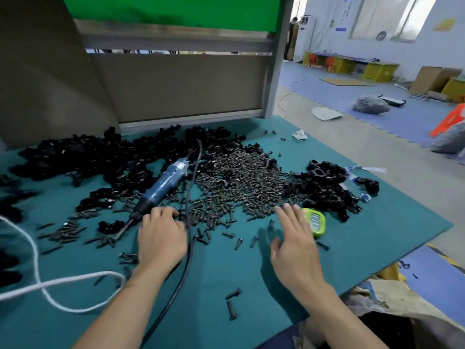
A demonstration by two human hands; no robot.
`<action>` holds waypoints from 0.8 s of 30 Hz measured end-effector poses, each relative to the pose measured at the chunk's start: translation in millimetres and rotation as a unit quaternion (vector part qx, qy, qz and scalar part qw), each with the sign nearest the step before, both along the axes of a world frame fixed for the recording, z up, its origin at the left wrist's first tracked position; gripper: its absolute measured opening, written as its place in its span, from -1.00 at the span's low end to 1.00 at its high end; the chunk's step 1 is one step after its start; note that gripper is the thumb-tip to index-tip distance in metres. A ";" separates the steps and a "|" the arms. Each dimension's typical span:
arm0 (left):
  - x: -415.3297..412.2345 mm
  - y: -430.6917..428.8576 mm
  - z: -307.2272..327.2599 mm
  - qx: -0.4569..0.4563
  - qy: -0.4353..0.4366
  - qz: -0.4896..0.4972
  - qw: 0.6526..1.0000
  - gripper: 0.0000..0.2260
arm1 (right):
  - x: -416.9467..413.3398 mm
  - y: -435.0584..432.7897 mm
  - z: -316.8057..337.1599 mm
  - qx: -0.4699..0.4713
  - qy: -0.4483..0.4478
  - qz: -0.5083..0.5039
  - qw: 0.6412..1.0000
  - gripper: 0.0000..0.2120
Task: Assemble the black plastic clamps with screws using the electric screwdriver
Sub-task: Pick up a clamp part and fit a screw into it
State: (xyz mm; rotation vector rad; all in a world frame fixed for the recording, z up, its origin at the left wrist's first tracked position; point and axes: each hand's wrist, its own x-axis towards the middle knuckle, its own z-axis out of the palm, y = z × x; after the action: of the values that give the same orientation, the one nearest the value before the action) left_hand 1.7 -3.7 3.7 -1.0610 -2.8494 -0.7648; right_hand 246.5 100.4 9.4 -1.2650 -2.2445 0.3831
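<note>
1. Head view: the left hand [161, 235] lies knuckles-up on the teal worktop [377, 235] with its fingers curled under. Whether they hold anything cannot be told.
2. The electric screwdriver [167, 180] lies on the worktop just ahead and to the left of the left hand. Its dark nose is beside the knuckles, its bit points toward the person, and its blue body slants away from them.
3. A black cable [187, 260] runs along the right edge of the left hand, close to the fingertips, and on past the forearm toward the person.
4. The right hand [297, 243] is spread wide with straight fingers, palm down, and holds nothing.
5. A green device [317, 222] with a small display sits under and just right of the right hand's fingers. Whether they touch it is unclear.
6. The screws [239, 182] form a broad heap just beyond both hands, with the right fingertips at its near edge. Loose ones lie between the hands and near the wrists.
7. The black clamps [88, 157] are piled well beyond the left hand. A smaller cluster [327, 182] sits beyond and to the right of the right hand.
8. A white cord [37, 285] loops over the worktop left of the left forearm.
</note>
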 end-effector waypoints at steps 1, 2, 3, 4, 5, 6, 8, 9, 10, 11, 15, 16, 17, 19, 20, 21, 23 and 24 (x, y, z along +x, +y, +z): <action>1.0 -1.9 3.0 0.022 -0.022 -0.001 1.000 -0.78 | -22.4 -5.8 2.7 0.000 0.008 0.027 1.000 -0.40; 2.3 -5.4 7.8 0.049 -0.050 0.001 0.998 -0.81 | -46.1 -10.8 8.0 -0.009 0.025 0.044 0.999 -0.43; 2.6 -10.2 12.8 0.080 -0.076 -0.001 0.994 -0.84 | -69.8 -14.4 14.6 -0.024 0.049 0.056 0.997 -0.46; 1.1 -17.3 18.5 0.113 -0.096 -0.006 0.989 -0.86 | -93.5 -16.8 22.9 -0.040 0.070 0.069 0.994 -0.48; -1.2 -24.8 23.7 0.140 -0.100 -0.015 0.985 -0.88 | -114.1 -17.5 31.7 -0.056 0.079 0.082 0.992 -0.52; -5.2 -33.5 29.6 0.157 -0.094 -0.024 0.983 -0.88 | -132.2 -17.0 39.8 -0.078 0.082 0.095 0.989 -0.57; -22.1 -54.0 39.6 0.176 -0.089 -0.018 0.980 -0.83 | -165.2 -16.7 50.7 -0.139 0.098 0.114 0.979 -0.73; -32.7 -64.9 42.7 0.185 -0.102 0.003 0.978 -0.79 | -178.4 -16.9 53.0 -0.156 0.102 0.121 0.975 -0.81; -43.8 -75.0 45.2 0.196 -0.127 0.033 0.972 -0.77 | -189.4 -16.6 53.5 -0.159 0.096 0.132 0.974 -0.89; -55.4 -84.8 46.8 0.218 -0.164 0.072 0.959 -0.76 | -198.9 -16.5 53.1 -0.156 0.079 0.150 0.973 -0.93; -96.2 -104.5 53.3 0.446 -0.376 0.245 0.774 -0.81 | -229.2 -15.0 44.5 -0.141 -0.067 0.206 0.966 -0.81; -103.0 -102.2 54.3 0.500 -0.416 0.260 0.714 -0.83 | -234.2 -13.7 40.5 -0.144 -0.075 0.202 0.966 -0.79; -108.6 -96.3 53.0 0.537 -0.430 0.268 0.674 -0.84 | -237.0 -12.8 36.3 -0.144 -0.067 0.194 0.968 -0.79; -117.3 -74.5 49.5 0.528 -0.406 0.260 0.699 -0.83 | -238.1 -11.4 26.0 -0.138 -0.030 0.190 0.972 -0.81; -122.4 -61.3 47.2 0.469 -0.366 0.244 0.766 -0.80 | -236.7 -11.2 21.4 -0.137 -0.009 0.193 0.972 -0.83; -128.5 -48.8 45.0 0.375 -0.314 0.217 0.845 -0.75 | -234.9 -10.8 18.5 -0.141 0.012 0.196 0.970 -0.81; -147.8 -29.1 38.4 0.171 -0.202 0.169 0.950 -0.57 | -232.1 -6.5 14.7 -0.165 0.050 0.203 0.964 -0.74; -159.8 -24.1 36.6 0.111 -0.167 0.164 0.966 -0.53 | -230.8 -3.5 13.5 -0.182 0.066 0.203 0.960 -0.72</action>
State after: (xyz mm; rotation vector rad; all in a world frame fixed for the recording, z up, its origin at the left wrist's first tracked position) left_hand -158.1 -27.8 40.3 -0.4492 -2.9846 -1.2932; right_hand 15.7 96.9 22.9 -0.8963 -2.3796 1.0415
